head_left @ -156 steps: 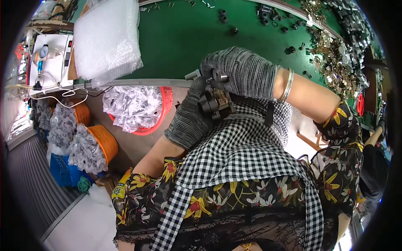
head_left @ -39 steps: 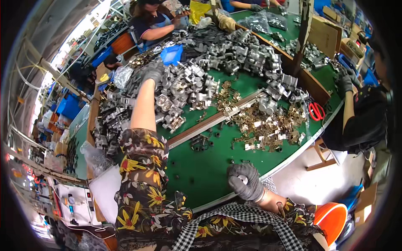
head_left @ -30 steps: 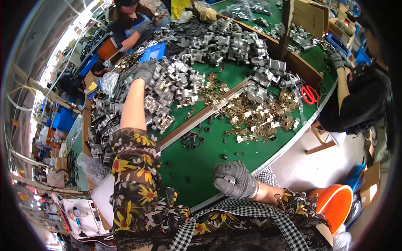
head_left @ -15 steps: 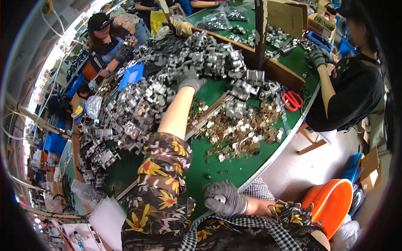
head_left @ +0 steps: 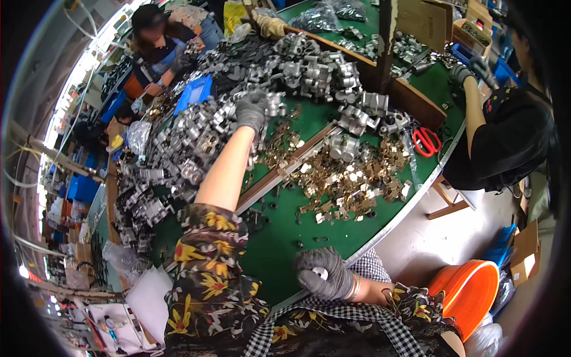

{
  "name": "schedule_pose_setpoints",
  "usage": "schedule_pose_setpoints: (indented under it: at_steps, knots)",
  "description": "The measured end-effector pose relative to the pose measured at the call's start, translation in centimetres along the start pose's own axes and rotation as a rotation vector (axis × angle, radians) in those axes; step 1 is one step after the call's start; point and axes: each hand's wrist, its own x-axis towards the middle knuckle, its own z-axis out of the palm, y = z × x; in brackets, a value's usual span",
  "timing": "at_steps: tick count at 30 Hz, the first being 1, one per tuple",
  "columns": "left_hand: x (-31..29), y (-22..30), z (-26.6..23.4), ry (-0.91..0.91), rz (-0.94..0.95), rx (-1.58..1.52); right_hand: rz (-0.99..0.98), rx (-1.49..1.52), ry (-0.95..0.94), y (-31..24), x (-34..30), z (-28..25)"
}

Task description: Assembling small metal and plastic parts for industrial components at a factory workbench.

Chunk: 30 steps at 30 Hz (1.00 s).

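Near the far edge of the bench (head_left: 270,268), clear plastic bags (head_left: 315,19) hold greyish parts, and beside them a cardboard box (head_left: 463,37) has small dark pieces in it. A blue basket (head_left: 205,86) sits against the heap of silver castings (head_left: 190,137). An orange bucket (head_left: 446,278) is on the floor at the right.

The left hand (head_left: 253,112), gloved in grey, reaches over the heap, fingers bent at a silver casting (head_left: 275,104) that juts out on their right side. The fingers cover much of it, so I cannot tell whether it is gripped or which way its long axis runs.

The right hand (head_left: 323,275) is curled around a small part (head_left: 322,273) just above the bench's near edge; its pale round end faces upward, and the rest of its length is hidden in the fist.
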Motion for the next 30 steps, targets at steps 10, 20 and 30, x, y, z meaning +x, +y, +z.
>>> schedule_pose_setpoints:
  at_steps: [10,20,30]
  knots:
    - [-25.4,7.1,-10.4,-0.070,-0.104,-0.493,0.216,-0.069,0.362,1.4,2.0,0.5]
    - [-40.5,2.9,-15.3,-0.151,-0.565,-0.635,0.385,-0.135,-0.476,3.0,3.5,4.2]
    - [-43.2,0.3,-9.3,-0.004,-0.555,-1.481,0.571,-0.234,-0.315,2.6,1.8,4.3]
